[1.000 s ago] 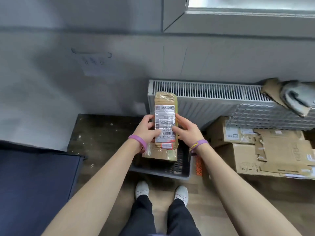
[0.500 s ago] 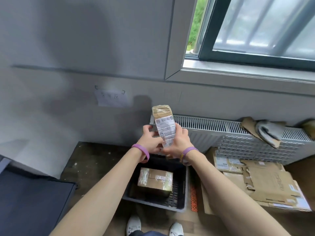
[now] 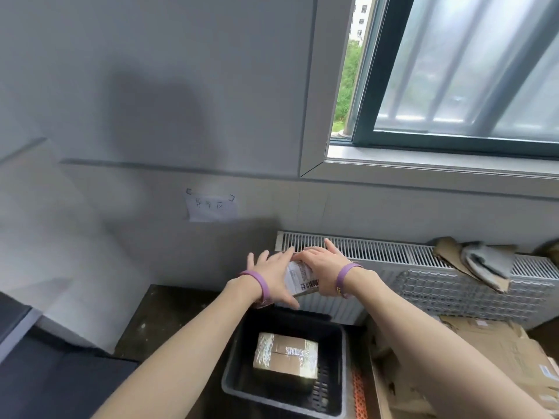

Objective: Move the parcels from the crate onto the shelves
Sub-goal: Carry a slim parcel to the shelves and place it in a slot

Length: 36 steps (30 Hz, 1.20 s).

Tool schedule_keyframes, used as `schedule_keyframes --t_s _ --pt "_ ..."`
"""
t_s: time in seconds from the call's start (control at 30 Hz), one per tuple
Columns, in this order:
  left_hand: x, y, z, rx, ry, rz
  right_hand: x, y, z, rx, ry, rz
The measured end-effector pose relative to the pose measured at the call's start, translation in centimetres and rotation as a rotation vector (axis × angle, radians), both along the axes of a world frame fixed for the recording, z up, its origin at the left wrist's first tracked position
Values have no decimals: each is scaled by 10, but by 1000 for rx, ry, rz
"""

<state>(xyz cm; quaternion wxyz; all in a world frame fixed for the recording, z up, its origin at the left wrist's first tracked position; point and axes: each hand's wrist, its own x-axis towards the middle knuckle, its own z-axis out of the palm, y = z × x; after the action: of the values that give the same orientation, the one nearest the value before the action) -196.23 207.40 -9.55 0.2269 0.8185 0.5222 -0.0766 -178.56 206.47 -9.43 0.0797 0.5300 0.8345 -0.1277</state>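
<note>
A small tan parcel with a white barcode label (image 3: 300, 279) is held between both hands in front of the radiator, above the crate. My right hand (image 3: 321, 269) grips it from above and from the right, covering most of it. My left hand (image 3: 270, 275) lies against its left side with fingers spread and straight, thumb under its lower edge. Below, the dark plastic crate (image 3: 336, 337) stands on the floor with one taped cardboard box (image 3: 286, 356) inside. No shelves are in view.
A white radiator (image 3: 393, 255) runs along the wall under a window (image 3: 453, 86), with crumpled cardboard and grey cloth (image 3: 481, 261) on top. Flattened cardboard boxes (image 3: 472, 367) lie right of the crate. A paper note (image 3: 211, 207) hangs on the wall. A dark surface (image 3: 45, 382) sits at lower left.
The view has tilted up toward the window. The parcel has turned from upright to nearly flat and lower between my hands. My left fingers have spread out.
</note>
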Motion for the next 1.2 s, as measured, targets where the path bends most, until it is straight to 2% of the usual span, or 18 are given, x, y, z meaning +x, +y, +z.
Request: schedule_keyframes --t_s 0.1,0.17,0.23,0.3,0.4,0.47,0.53,0.63,0.87,0.97,1.2 --pt "3 -8 -9 -1 -99 123 -4 -1 -2 65 42 3" --pt "1 -9 -12 25 -172 283 -5 -2 -6 204 144 -147" --pt "-2 -8 -16 28 -269 436 -7 -2 -11 326 298 -396" --pt "-3 -8 -18 77 -355 559 -11 -2 -12 192 558 -587" --pt "-1 -10 -16 115 -450 615 -30 -5 -10 -207 993 -620" --pt "-3 -12 -18 77 -551 598 -46 -3 -8 -244 1201 -648" --pt "-15 -12 -23 5 -696 576 -58 1 -7 -224 1326 -656" --pt "-40 -8 -31 -38 -832 554 -69 6 -2 -198 1247 -591" --pt "-101 -2 -45 -46 -850 674 -123 22 -14 -153 1027 -440" --pt "-130 -6 -51 38 -839 758 -155 26 -19 -130 992 -407" --pt "-186 -41 -55 91 -912 988 -218 27 -22 -272 970 -184"
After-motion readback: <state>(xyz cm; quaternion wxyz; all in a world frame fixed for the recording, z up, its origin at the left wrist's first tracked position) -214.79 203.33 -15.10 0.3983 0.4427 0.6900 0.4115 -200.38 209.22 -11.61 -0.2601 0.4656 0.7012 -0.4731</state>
